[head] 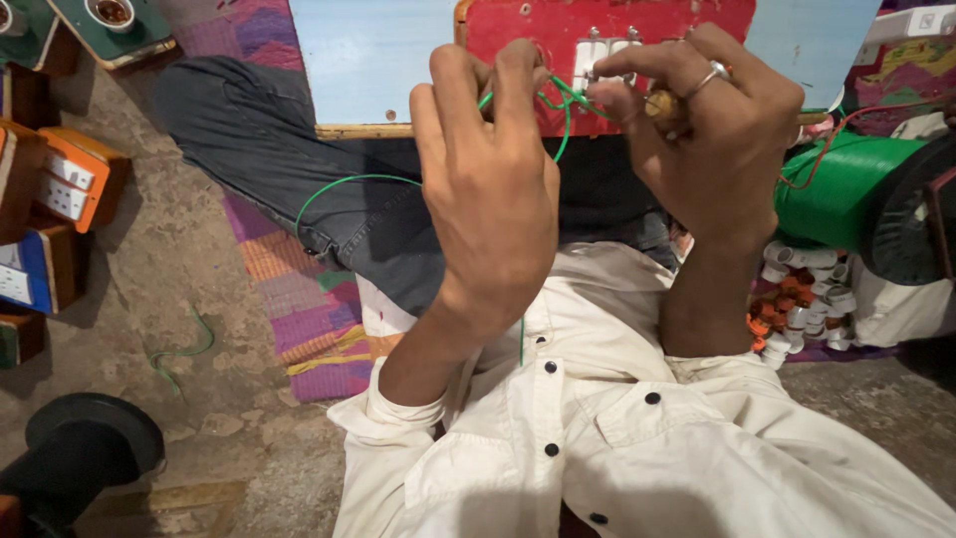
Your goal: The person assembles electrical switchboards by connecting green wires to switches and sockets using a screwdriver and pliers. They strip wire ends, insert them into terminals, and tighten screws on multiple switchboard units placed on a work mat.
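Observation:
A red board (518,30) with white switch backs (597,55) rests on my lap, beside a pale blue board (368,55). My left hand (488,179) pinches a thin green wire (349,184) that loops down to the left and runs up to the switch terminals. Close to the switches, my right hand (712,130), with a ring on one finger, grips a yellow-handled tool (659,103), its tip hidden behind the fingers.
A green wire spool (836,189) lies at the right, above a heap of small white and orange parts (802,304). Several wooden switch boxes (70,179) line the left edge. A striped mat (309,309) covers the concrete floor; a wire scrap (184,349) lies there.

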